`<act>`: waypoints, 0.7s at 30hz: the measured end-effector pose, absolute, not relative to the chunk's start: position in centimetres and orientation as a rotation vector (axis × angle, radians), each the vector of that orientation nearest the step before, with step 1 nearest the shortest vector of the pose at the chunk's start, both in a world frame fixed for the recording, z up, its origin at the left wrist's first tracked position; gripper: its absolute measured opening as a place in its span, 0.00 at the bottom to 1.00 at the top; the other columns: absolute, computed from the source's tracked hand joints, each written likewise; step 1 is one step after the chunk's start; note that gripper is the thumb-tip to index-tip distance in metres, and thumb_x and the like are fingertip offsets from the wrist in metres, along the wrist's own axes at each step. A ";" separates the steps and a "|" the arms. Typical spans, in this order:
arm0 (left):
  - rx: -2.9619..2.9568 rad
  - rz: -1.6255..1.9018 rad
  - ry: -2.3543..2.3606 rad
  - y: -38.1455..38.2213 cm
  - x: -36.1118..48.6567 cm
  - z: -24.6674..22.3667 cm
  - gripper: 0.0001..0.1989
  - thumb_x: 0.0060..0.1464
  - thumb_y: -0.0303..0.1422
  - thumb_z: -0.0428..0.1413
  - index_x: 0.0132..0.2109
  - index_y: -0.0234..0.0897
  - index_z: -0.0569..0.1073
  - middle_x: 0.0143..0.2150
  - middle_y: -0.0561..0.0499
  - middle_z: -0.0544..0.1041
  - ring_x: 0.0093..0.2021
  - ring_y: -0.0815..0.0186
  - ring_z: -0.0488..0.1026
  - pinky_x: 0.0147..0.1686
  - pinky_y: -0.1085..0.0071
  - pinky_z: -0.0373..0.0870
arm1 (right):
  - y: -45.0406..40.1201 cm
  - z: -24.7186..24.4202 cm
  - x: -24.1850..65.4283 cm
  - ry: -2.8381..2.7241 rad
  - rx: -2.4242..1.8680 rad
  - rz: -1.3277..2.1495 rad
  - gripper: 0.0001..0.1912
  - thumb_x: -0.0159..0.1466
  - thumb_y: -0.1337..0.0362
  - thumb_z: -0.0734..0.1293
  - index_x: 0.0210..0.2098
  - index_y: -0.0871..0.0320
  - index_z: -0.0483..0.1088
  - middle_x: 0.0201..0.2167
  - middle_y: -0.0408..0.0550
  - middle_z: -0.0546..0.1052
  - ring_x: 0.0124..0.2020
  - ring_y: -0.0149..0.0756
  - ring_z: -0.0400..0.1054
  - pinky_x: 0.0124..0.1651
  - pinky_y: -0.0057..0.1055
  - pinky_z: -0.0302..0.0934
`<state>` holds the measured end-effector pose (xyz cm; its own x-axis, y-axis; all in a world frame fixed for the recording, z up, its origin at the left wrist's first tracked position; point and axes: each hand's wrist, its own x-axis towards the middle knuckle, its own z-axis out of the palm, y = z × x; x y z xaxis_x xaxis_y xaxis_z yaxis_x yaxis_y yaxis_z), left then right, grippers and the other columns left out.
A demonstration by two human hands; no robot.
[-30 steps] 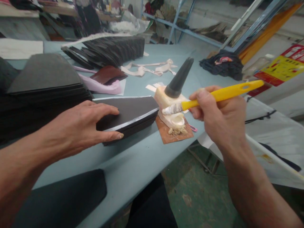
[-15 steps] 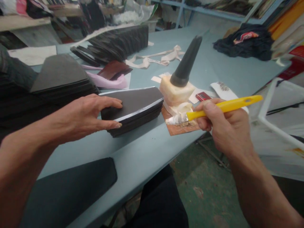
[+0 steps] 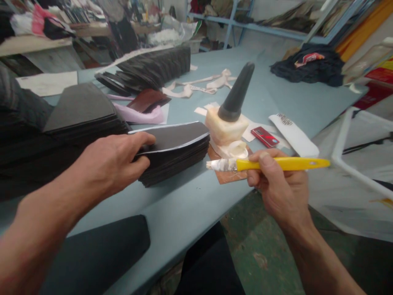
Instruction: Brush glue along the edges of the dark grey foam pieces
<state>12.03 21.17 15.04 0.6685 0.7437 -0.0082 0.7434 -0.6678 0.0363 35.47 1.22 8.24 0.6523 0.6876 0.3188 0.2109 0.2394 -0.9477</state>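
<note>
My right hand (image 3: 281, 184) grips the yellow handle of a brush (image 3: 282, 164), whose bristles carry white paste and point left. Beside the bristles, a brown square (image 3: 225, 176) lies under a pale block (image 3: 225, 127) with a dark cone (image 3: 238, 92) on top. My left hand (image 3: 113, 159) is at the left end of a stack of dark panels (image 3: 181, 135), thumb and forefinger closed at the top panel's end, which seems slightly lifted. White strips run along that panel's long edges.
A larger dark stack (image 3: 82, 106) stands left, and a fanned row of dark pieces (image 3: 156, 65) behind. One dark panel (image 3: 104, 250) lies near the front edge. A red box (image 3: 264, 137), dark cloth (image 3: 310, 67) and white-framed bin (image 3: 340, 135) are right.
My left fingers have drawn closer together at the top panel's end. The brush has come away from the brown square, rising toward the stack and turning more level. The view has tilted slightly upward.
</note>
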 end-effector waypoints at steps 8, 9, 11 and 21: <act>2.937 0.262 1.483 18.3 13.5 14.5 0.13 0.63 0.36 0.47 0.45 0.43 0.75 0.47 0.42 0.84 0.42 0.47 0.82 0.32 0.59 0.67 | 0.0 9.2 33.8 -0.887 -1.249 0.172 0.11 0.74 0.54 0.69 0.39 0.52 0.77 0.21 0.38 0.75 0.21 0.29 0.68 0.24 0.24 0.63; 2.939 0.349 1.506 18.1 13.1 14.5 0.12 0.64 0.36 0.47 0.45 0.43 0.75 0.49 0.43 0.83 0.43 0.47 0.82 0.32 0.59 0.67 | -0.3 9.4 33.7 -0.916 -1.241 0.119 0.10 0.75 0.54 0.68 0.41 0.52 0.77 0.22 0.38 0.77 0.20 0.30 0.69 0.23 0.25 0.64; 2.933 0.584 1.518 17.8 12.0 14.4 0.09 0.65 0.36 0.49 0.46 0.44 0.73 0.53 0.44 0.83 0.47 0.48 0.82 0.37 0.57 0.69 | -0.8 9.5 33.5 -0.988 -1.259 0.020 0.08 0.76 0.56 0.66 0.44 0.51 0.76 0.24 0.38 0.80 0.20 0.30 0.70 0.25 0.27 0.67; 2.790 1.173 1.307 11.8 -0.2 12.7 0.10 0.62 0.35 0.57 0.48 0.56 0.68 0.58 0.52 0.84 0.57 0.48 0.81 0.55 0.42 0.76 | -0.6 9.8 32.2 -1.400 -1.297 -0.332 0.09 0.68 0.70 0.72 0.43 0.49 0.73 0.39 0.46 0.88 0.35 0.39 0.84 0.38 0.37 0.80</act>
<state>-0.18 11.81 12.73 0.4360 0.6119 0.6599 0.7218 -0.6757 0.1497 32.16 -0.60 9.85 0.2506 0.4972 0.8307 0.8172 0.3514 -0.4569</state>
